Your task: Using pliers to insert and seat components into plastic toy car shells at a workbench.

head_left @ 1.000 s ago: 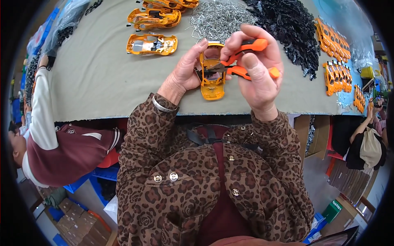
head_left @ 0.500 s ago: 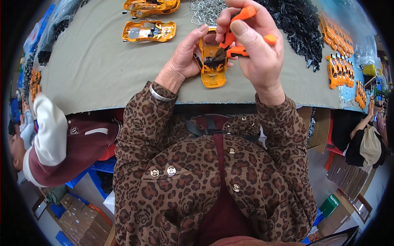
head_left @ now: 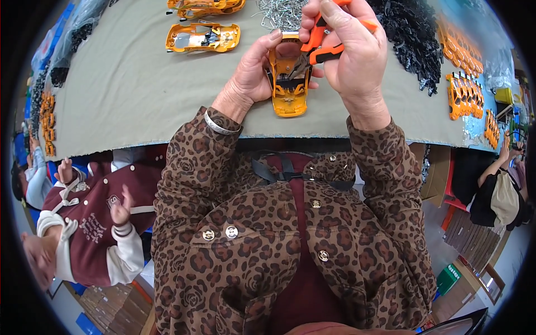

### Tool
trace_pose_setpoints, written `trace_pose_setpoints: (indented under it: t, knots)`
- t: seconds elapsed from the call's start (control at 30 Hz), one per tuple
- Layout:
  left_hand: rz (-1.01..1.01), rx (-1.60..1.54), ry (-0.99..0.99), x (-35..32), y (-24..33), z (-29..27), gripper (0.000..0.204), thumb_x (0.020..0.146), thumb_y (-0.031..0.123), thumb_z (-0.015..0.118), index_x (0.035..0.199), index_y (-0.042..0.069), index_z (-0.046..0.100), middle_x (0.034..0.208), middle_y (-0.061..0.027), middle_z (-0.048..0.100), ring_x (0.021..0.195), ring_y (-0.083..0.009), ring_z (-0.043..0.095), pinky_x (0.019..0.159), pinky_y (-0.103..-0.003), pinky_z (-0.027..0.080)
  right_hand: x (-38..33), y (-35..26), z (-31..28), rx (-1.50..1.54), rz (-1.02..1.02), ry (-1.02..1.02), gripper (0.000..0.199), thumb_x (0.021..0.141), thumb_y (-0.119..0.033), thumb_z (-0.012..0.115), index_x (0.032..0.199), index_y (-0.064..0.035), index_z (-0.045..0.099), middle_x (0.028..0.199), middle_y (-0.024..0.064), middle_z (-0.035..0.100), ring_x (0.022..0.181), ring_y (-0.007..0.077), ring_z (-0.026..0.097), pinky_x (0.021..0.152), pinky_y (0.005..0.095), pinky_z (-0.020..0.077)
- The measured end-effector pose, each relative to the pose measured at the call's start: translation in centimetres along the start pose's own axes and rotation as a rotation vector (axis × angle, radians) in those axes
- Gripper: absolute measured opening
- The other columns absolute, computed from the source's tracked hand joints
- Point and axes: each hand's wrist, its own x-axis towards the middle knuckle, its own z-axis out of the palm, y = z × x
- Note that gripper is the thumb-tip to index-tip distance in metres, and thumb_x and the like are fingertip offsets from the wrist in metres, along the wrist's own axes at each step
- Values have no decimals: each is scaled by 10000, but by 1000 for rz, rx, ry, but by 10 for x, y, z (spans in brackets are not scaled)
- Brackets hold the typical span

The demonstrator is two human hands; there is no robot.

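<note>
Above the table's near edge, the left hand (head_left: 254, 75) grasps an orange toy car shell (head_left: 288, 84), underside up. Right of it, the right hand (head_left: 352, 53) clenches orange-handled pliers (head_left: 318, 42), tips inside the shell. Beyond the grip lie another car shell (head_left: 202, 37), metal pieces (head_left: 282, 12) and black parts (head_left: 410, 33).
</note>
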Motion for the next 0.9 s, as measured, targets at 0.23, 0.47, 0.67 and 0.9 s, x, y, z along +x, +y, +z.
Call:
trace_pose_setpoints:
  t: [0.23,0.47,0.67,0.9]
  knots:
    - [-25,-251,-258,7,-4,-25,525,908,436,398,1218,22,488,1146,-169,561,996,-346,586,870,-541,468,-28,19,11,155,-428,-122,283,891,-53,494,1152,43,441,883,84,537,760,120,531,697,240,464]
    - [-53,-187,-269,7,-1,-20,517,895,418,419,1203,10,491,1153,-171,557,996,-332,587,875,-562,458,-19,4,6,16,-163,69,286,887,-41,490,1154,49,440,896,88,535,772,124,529,697,238,461]
    - [-21,49,-118,8,4,-7,498,887,391,443,1196,3,492,1156,-174,556,996,-328,588,865,-581,456,-3,4,-2,34,-68,48,287,883,-36,490,1154,46,445,911,94,533,785,133,532,696,244,466]
    - [-11,110,31,11,3,-14,539,868,408,475,1238,17,470,1162,-175,553,1022,-374,570,846,-573,463,-30,10,11,45,-205,168,348,880,-106,562,1174,28,433,928,108,536,799,143,535,707,255,468]
